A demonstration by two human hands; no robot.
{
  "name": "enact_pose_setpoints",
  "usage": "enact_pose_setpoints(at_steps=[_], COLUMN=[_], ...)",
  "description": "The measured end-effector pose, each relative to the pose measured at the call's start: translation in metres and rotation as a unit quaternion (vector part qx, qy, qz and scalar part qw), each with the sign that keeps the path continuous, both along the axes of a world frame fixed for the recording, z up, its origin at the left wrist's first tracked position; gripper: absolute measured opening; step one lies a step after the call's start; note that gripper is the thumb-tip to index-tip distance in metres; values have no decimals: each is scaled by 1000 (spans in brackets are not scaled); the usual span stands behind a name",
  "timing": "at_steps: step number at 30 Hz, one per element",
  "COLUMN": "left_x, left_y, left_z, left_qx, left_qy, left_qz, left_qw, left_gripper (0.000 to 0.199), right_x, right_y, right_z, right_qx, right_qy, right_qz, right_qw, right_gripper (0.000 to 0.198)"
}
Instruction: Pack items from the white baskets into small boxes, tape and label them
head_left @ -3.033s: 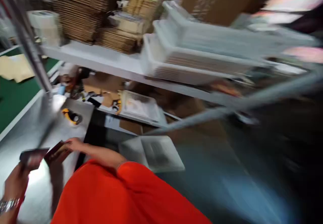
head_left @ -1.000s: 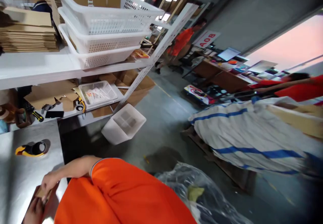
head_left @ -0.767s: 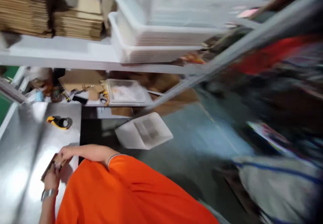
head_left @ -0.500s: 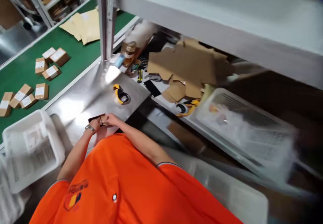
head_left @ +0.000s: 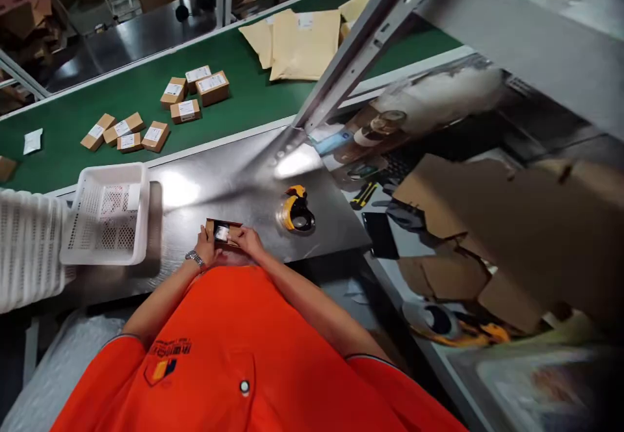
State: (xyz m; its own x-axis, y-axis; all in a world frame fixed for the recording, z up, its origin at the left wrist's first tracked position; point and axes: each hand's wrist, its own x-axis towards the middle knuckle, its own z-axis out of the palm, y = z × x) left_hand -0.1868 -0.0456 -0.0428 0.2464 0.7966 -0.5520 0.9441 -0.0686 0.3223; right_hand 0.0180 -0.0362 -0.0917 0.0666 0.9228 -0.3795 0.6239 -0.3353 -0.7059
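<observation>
Box (head_left: 231, 228) (brown, small) between left hand (head_left: 206, 248) and right hand (head_left: 250, 241).

Packing warehouse: conveyor belt (head_left: 253, 97), labelled cartons (head_left: 213, 94)

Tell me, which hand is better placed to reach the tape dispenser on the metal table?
Probably the right hand: the tape dispenser lies on that side, nearer. The left hand holds the small open box from its left.

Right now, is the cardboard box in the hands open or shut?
Open: a whitish item shows inside the cardboard box, uncovered from above.
</observation>
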Motion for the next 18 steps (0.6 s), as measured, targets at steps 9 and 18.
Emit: enact_pose_setpoints(at_steps=[9, 18], left_x=[12, -1], left_y=[0, -14], left_z=[17, 15], left_qx=[-4, 1], left_qy=[41, -28], left_qz=[-7, 39], left_qw=[999, 999], left_gripper=[70, 83], right_x=[9, -7], right_y=[-8, 24], right_z=[27, 44], right_qx=[64, 25], right_qy=[-73, -165], right_qz=[233, 352], right_qw=[968, 921], right_gripper=[60, 43])
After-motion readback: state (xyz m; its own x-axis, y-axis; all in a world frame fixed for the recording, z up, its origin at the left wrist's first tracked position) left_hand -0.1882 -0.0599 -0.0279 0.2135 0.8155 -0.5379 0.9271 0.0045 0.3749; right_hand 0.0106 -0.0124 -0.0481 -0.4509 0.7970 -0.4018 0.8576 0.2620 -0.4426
